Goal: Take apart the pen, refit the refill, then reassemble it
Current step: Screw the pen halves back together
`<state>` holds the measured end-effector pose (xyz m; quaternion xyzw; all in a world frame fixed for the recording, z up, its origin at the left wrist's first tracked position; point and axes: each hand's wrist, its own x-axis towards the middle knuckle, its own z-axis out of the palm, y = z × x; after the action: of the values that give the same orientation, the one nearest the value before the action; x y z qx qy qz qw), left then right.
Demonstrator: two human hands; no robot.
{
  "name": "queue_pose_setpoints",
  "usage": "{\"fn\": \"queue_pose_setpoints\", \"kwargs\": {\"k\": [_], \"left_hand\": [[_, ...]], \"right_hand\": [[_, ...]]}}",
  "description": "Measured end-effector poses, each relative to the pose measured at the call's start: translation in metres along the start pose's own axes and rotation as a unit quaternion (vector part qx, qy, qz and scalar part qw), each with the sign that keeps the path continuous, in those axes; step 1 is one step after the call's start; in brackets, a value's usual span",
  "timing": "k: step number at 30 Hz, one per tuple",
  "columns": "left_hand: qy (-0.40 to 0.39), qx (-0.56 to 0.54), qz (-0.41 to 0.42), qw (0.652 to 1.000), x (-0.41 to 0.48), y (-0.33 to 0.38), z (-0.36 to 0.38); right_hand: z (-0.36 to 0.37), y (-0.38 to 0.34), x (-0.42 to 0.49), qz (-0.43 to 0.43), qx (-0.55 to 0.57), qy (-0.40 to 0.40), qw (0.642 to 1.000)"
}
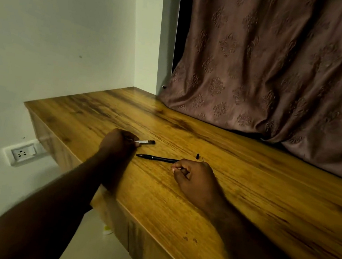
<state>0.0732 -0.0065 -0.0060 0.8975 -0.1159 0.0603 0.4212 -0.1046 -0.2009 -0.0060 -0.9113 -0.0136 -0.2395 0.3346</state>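
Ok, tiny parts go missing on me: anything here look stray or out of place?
A small black piece lies loose on the table beyond the right hand, which pinches the pen barrel; the left hand holds the silver-and-black part. It might roll away. Nothing looks damaged.

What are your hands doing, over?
Left hand grips silver-black pen piece. Right hand pinches black barrel, resting on counter. Small black part loose nearby.

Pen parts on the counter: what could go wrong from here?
1. The small black piece lies loose on the wooden counter just beyond the right hand; a knuckle could knock it away.
2. The right hand pinches the black barrel only at one end, so it might roll free.
3. The left hand grips the silver-and-black part by one end; a slip could drop it.
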Motion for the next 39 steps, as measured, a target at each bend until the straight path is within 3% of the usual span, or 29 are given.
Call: {"fn": "queue_pose_setpoints", "kwargs": {"k": [7, 9, 11, 16, 19, 22, 26, 29, 36, 39], "left_hand": [[-0.032, -0.047, 0.015, 0.998, 0.002, -0.003, 0.004], [-0.026, -0.108, 0.010, 0.994, -0.004, -0.002, 0.000], [0.026, -0.199, -0.002, 0.980, -0.012, 0.000, -0.005], [0.184, -0.227, -0.050, 0.955, -0.043, 0.004, -0.019], [0.148, -0.172, -0.029, 0.974, -0.057, 0.011, -0.018], [0.066, -0.078, 0.070, 0.992, -0.064, 0.020, -0.013], [-0.014, 0.069, 0.205, 0.976, -0.076, 0.035, 0.007], [-0.051, 0.162, 0.234, 0.957, -0.080, 0.048, 0.027], [-0.006, 0.192, 0.253, 0.948, -0.083, 0.061, 0.040], [-0.046, 0.159, 0.277, 0.947, -0.088, 0.060, 0.039]], "right_hand": [[0.002, 0.002, 0.003, 0.007, 0.007, -0.012, 1.000], [0.001, 0.002, 0.002, 0.007, 0.016, -0.010, 1.000], [0.001, 0.002, 0.001, 0.006, 0.024, -0.008, 1.000], [-0.005, -0.001, 0.000, 0.009, 0.114, 0.043, 0.993], [-0.011, 0.001, 0.001, 0.042, 0.194, 0.126, 0.972], [-0.017, 0.005, 0.006, 0.087, 0.253, 0.198, 0.943], [-0.026, 0.013, 0.010, 0.137, 0.340, 0.263, 0.892], [-0.035, 0.017, 0.011, 0.158, 0.398, 0.287, 0.857], [-0.042, 0.025, 0.012, 0.195, 0.384, 0.296, 0.853], [-0.040, 0.027, 0.013, 0.205, 0.357, 0.284, 0.866]]}}
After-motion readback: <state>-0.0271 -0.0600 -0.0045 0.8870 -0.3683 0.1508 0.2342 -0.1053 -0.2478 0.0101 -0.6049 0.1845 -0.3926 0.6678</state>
